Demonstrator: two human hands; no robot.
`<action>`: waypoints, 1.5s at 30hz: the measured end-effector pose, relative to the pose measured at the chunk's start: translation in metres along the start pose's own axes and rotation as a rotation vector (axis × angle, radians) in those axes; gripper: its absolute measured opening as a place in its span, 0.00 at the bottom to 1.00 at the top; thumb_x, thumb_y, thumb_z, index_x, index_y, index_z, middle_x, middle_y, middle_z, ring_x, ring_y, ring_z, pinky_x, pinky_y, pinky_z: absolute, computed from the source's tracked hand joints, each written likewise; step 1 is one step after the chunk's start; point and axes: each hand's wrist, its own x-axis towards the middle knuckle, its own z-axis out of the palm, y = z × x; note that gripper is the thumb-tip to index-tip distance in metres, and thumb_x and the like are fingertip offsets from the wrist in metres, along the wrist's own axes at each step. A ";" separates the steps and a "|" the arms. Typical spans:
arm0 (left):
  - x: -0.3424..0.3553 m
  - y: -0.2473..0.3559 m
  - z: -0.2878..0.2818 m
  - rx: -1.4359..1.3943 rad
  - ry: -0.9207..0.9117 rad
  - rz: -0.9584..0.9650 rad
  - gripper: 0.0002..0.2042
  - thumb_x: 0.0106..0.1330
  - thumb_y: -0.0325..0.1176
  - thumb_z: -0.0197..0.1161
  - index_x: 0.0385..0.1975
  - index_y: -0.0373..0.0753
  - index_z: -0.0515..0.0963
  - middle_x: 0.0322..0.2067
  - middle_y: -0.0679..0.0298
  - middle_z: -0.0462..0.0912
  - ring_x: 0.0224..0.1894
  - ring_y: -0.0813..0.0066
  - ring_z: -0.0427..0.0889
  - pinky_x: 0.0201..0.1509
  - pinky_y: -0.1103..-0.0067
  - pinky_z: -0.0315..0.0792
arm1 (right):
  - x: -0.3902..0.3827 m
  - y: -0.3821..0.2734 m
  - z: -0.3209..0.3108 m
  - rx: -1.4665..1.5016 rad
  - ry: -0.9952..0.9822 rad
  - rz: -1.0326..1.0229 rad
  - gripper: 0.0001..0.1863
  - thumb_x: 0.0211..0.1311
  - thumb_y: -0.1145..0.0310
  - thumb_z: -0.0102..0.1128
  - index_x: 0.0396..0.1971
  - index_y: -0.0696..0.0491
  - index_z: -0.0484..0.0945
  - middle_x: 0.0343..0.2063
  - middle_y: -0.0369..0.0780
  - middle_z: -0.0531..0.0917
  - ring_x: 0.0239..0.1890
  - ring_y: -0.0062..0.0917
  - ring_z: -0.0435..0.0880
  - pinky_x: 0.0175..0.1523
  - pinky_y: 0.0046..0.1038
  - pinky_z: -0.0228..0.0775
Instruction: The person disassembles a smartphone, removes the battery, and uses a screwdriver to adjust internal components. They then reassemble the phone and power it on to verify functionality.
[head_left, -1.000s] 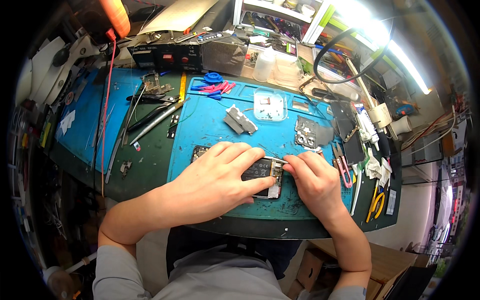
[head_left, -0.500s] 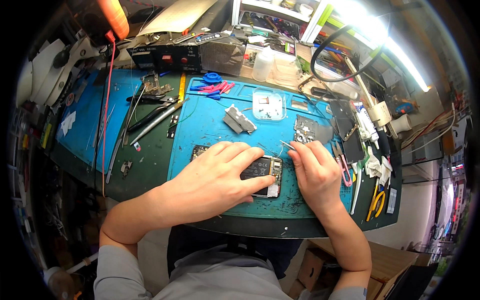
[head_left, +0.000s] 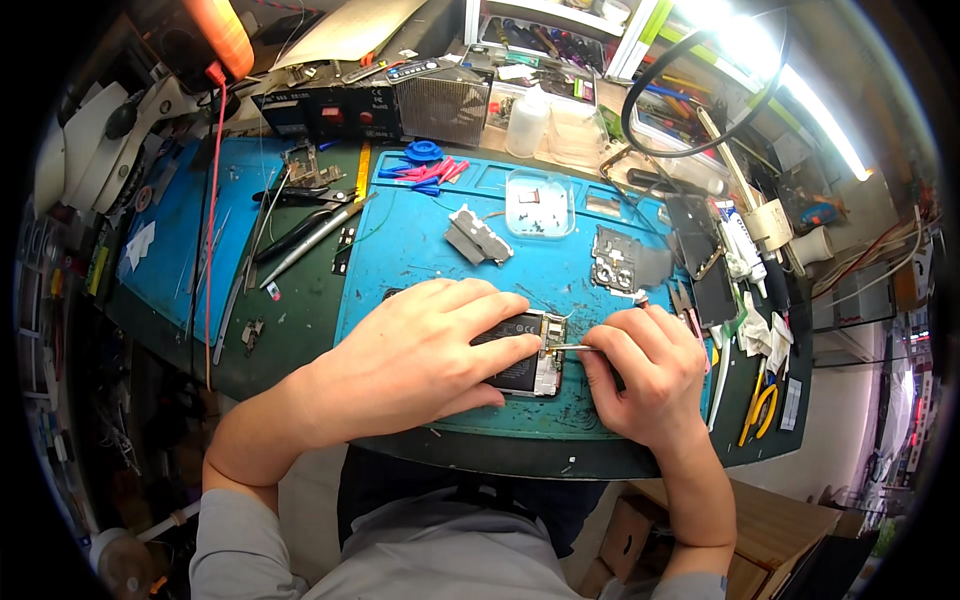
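An opened phone (head_left: 522,378) lies on the blue mat (head_left: 380,240), its battery and circuitry partly exposed and its left part mostly covered by my left hand (head_left: 435,355). That hand grips the phone, with fingers spread across it and the thumb at its lower edge. My right hand (head_left: 645,365), closed around a thin metal tool (head_left: 572,348), is just beside the phone; the tool reaches horizontally to the small components at the phone's right end. A grey metal piece (head_left: 475,235), a clear plastic box with small parts (head_left: 540,205) and a dark plate (head_left: 625,260) lie beyond the phone.
Blue and pink tools (head_left: 430,175) lie behind. Pliers and pens (head_left: 300,230) are left; yellow pliers (head_left: 767,410), scissors and tissues (head_left: 775,345) right. A black boxed device (head_left: 330,112), white bottle (head_left: 525,120), cable loop and bright lamp (head_left: 820,115) stand at the back.
My right hand has shifted right and down, and the tool, angled above the phone half a second ago, now lies level onto its right end. My left hand's fingers have shifted slightly.
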 end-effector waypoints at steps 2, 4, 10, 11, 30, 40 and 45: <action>0.000 0.001 0.000 0.001 -0.003 -0.004 0.29 0.56 0.39 0.79 0.60 0.45 0.82 0.62 0.57 0.80 0.62 0.56 0.81 0.66 0.63 0.76 | 0.001 -0.001 0.000 -0.003 0.005 -0.004 0.08 0.54 0.72 0.74 0.31 0.51 0.83 0.30 0.34 0.81 0.28 0.31 0.78 0.32 0.33 0.66; 0.000 0.001 -0.001 0.002 -0.002 -0.003 0.29 0.56 0.39 0.79 0.60 0.45 0.82 0.62 0.57 0.80 0.62 0.56 0.81 0.66 0.63 0.76 | 0.002 -0.002 0.000 -0.011 0.012 -0.016 0.08 0.53 0.72 0.74 0.31 0.51 0.83 0.29 0.34 0.81 0.28 0.31 0.78 0.32 0.33 0.65; 0.000 0.002 -0.001 0.005 0.001 -0.007 0.29 0.56 0.38 0.79 0.60 0.45 0.82 0.63 0.58 0.80 0.62 0.56 0.81 0.66 0.62 0.76 | 0.003 -0.006 -0.001 -0.055 0.001 0.023 0.09 0.49 0.74 0.75 0.30 0.51 0.83 0.29 0.37 0.84 0.29 0.35 0.82 0.35 0.36 0.72; 0.000 0.002 0.000 0.006 0.002 -0.006 0.29 0.55 0.38 0.79 0.60 0.45 0.82 0.63 0.58 0.80 0.62 0.56 0.81 0.66 0.62 0.76 | 0.003 -0.006 -0.002 -0.059 -0.001 0.027 0.09 0.49 0.74 0.75 0.30 0.51 0.83 0.29 0.37 0.84 0.29 0.35 0.82 0.35 0.36 0.72; 0.000 0.001 0.000 -0.005 -0.003 -0.007 0.29 0.55 0.39 0.80 0.60 0.45 0.81 0.63 0.57 0.80 0.62 0.56 0.81 0.66 0.62 0.76 | -0.004 0.001 0.006 0.156 -0.029 0.146 0.09 0.52 0.76 0.75 0.31 0.53 0.82 0.29 0.38 0.81 0.30 0.35 0.81 0.35 0.35 0.73; 0.000 0.001 0.000 0.005 -0.005 -0.002 0.29 0.55 0.39 0.79 0.60 0.45 0.81 0.63 0.57 0.80 0.62 0.56 0.81 0.66 0.63 0.77 | -0.007 0.008 0.012 0.198 -0.030 0.085 0.09 0.55 0.78 0.73 0.33 0.54 0.81 0.30 0.38 0.81 0.31 0.36 0.81 0.35 0.35 0.73; 0.000 0.001 0.000 0.001 0.001 -0.004 0.30 0.55 0.39 0.79 0.60 0.45 0.81 0.63 0.57 0.80 0.62 0.57 0.81 0.66 0.63 0.77 | -0.004 0.002 0.007 0.161 0.040 0.100 0.09 0.52 0.77 0.74 0.32 0.53 0.82 0.29 0.37 0.82 0.29 0.35 0.80 0.34 0.34 0.73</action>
